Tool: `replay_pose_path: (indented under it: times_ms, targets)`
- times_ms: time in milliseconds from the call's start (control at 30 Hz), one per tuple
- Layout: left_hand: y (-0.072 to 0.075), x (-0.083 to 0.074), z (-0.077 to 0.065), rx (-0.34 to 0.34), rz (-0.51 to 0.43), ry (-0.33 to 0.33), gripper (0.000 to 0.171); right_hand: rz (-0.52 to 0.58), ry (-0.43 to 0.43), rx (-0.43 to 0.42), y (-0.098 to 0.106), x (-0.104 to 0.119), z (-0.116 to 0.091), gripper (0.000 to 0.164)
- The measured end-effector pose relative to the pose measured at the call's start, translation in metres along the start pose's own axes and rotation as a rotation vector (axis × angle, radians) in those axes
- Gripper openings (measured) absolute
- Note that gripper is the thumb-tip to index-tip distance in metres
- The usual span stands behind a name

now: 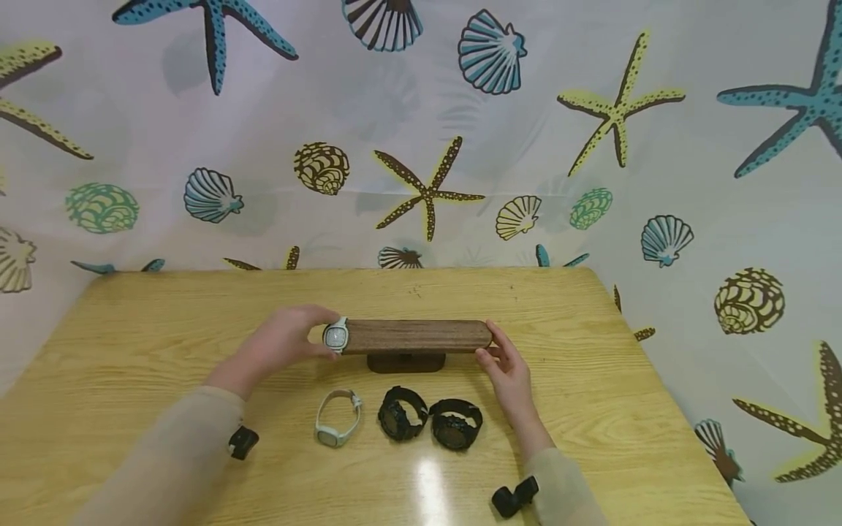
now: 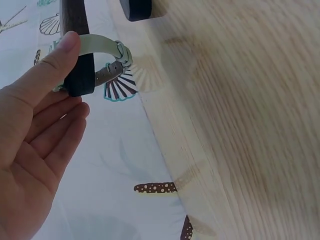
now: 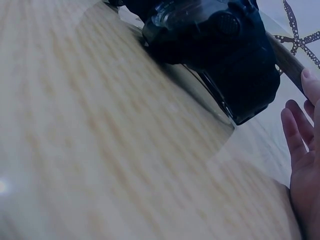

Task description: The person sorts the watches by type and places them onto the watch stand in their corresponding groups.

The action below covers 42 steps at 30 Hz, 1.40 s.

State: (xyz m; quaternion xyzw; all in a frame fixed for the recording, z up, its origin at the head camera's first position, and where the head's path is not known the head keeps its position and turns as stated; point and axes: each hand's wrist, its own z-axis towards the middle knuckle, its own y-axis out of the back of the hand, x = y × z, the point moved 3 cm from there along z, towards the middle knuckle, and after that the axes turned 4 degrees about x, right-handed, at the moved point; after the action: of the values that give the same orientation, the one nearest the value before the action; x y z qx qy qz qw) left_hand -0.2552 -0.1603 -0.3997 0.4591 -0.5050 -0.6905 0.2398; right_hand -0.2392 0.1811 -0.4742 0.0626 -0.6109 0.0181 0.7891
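Note:
A dark wooden watch stand (image 1: 417, 336) with a long horizontal bar stands on the table. Round the bar's left end sits a pale watch (image 1: 336, 336), its face toward me. My left hand (image 1: 289, 338) pinches this watch between thumb and fingers; in the left wrist view its buckled strap (image 2: 100, 45) loops loosely behind the bar. The right hand (image 1: 511, 376) grips the bar's other end, thumb in front and fingers at the tip. In front of the stand lie a white watch (image 1: 337, 420) and two black watches (image 1: 401, 415), one of which looms large in the right wrist view.
The wooden table (image 1: 164, 321) runs back to a white curtain (image 1: 283, 109) printed with shells and starfish. This cloth also hangs along the right side. Small black cameras (image 1: 243, 443) are worn on both wrists.

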Motion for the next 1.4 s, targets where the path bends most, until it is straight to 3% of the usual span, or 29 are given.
replay_pose_path:
  times_ms: [133, 267, 433, 533, 667, 733, 1000, 1400]
  targets:
    - [0.0, -0.005, 0.0, -0.009, 0.081, -0.032, 0.061, -0.009, -0.006, -0.014, 0.001, 0.001, 0.0, 0.05]
    - [-0.002, -0.007, -0.002, -0.024, 0.086, -0.042, 0.062, 0.009, -0.013, -0.004, 0.001, 0.001, 0.0, 0.05]
    - [-0.007, -0.006, -0.003, -0.069, 0.071, -0.039, 0.063, 0.015, -0.026, 0.001, 0.001, 0.001, -0.001, 0.051]
    - [-0.011, -0.006, -0.003, -0.106, 0.033, -0.071, 0.063, 0.012, -0.027, 0.007, 0.001, 0.001, -0.001, 0.051]
    - [-0.018, -0.008, 0.0, -0.097, -0.059, -0.098, 0.061, 0.003, -0.025, 0.019, 0.0, 0.0, -0.001, 0.052]
    - [-0.02, -0.011, 0.002, -0.079, -0.06, -0.087, 0.061, -0.002, -0.026, 0.023, 0.0, 0.0, 0.0, 0.052]
    - [-0.026, -0.03, 0.012, -0.125, 0.04, -0.064, 0.06, 0.013, -0.016, 0.014, 0.005, -0.028, 0.007, 0.051]
    - [-0.038, -0.058, 0.031, -0.137, 0.067, -0.097, 0.06, -0.013, 0.015, 0.014, 0.007, -0.032, 0.006, 0.052]
